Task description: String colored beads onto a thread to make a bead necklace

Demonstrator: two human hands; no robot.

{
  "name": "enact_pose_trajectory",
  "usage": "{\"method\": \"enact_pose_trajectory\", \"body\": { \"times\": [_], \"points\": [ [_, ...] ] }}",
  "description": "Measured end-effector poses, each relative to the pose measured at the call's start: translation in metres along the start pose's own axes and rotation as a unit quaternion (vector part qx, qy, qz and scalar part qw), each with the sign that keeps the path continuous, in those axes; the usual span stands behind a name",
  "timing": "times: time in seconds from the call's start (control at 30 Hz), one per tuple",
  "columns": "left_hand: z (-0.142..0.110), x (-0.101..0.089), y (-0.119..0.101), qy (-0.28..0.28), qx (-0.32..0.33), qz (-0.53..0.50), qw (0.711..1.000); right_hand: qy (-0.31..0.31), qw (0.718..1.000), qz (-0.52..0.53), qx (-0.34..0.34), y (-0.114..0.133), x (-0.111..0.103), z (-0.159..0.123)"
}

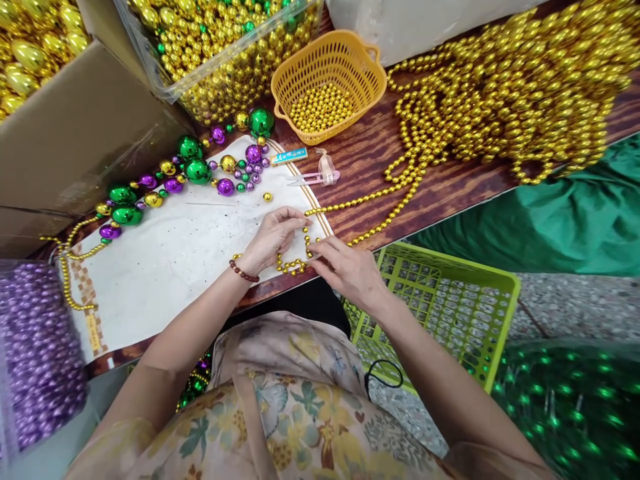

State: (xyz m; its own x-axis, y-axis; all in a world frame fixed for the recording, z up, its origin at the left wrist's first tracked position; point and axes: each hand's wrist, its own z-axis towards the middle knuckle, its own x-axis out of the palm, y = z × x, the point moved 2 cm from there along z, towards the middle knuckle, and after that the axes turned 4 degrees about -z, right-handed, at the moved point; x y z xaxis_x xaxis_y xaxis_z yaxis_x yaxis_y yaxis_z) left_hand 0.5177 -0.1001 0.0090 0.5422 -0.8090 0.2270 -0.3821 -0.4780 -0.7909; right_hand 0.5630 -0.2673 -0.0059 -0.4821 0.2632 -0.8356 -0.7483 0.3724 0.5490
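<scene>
My left hand (273, 237) and my right hand (345, 267) meet at the front edge of a white cloth (170, 260) on the wooden table. Both pinch a strand of small gold beads (295, 263) that loops between them. The strand runs right across the table to a large heap of gold bead strings (520, 93). A beaded bracelet sits on my left wrist. A string of large green, purple and gold balls (190, 167) curves along the cloth's far edge.
An orange basket (327, 83) holds loose gold beads; pink snips (317, 177) lie before it. A clear bin of gold beads (220, 47) and a cardboard box (75, 127) stand behind. Purple beads (35, 353) left, a green crate (450, 307) and green beads (575, 407) right.
</scene>
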Motion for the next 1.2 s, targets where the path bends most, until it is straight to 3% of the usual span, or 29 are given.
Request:
{"method": "enact_pose_trajectory", "body": {
  "times": [0.17, 0.33, 0.43, 0.6, 0.7, 0.8, 1.0, 1.2],
  "points": [
    [0.001, -0.003, -0.002, 0.005, 0.003, 0.006, 1.0, -0.038, 0.994, -0.051, 0.09, -0.006, -0.009, 0.009],
    [0.001, -0.001, -0.005, 0.024, 0.022, 0.014, 0.999, 0.045, 0.982, -0.126, 0.136, 0.001, -0.009, 0.029],
    [0.003, -0.001, -0.007, 0.019, 0.032, 0.023, 0.999, 0.047, 0.981, -0.117, 0.146, 0.002, -0.009, 0.035],
    [0.008, -0.005, -0.012, 0.001, 0.078, 0.082, 0.994, -0.025, 0.991, 0.075, 0.111, -0.011, -0.02, 0.025],
    [0.007, -0.01, -0.014, -0.016, 0.116, 0.127, 0.985, 0.019, 0.989, 0.127, 0.076, -0.017, -0.022, 0.016],
    [-0.002, -0.015, -0.014, -0.021, 0.143, 0.18, 0.973, 0.064, 0.993, 0.094, 0.036, -0.019, -0.022, 0.016],
    [-0.033, -0.025, -0.009, 0.003, 0.21, 0.335, 0.918, 0.016, 0.995, -0.071, 0.062, -0.013, -0.031, 0.05],
    [-0.037, -0.033, -0.003, 0.014, 0.282, 0.487, 0.827, 0.072, 0.972, -0.196, 0.104, -0.013, -0.027, 0.074]
  ]
}}
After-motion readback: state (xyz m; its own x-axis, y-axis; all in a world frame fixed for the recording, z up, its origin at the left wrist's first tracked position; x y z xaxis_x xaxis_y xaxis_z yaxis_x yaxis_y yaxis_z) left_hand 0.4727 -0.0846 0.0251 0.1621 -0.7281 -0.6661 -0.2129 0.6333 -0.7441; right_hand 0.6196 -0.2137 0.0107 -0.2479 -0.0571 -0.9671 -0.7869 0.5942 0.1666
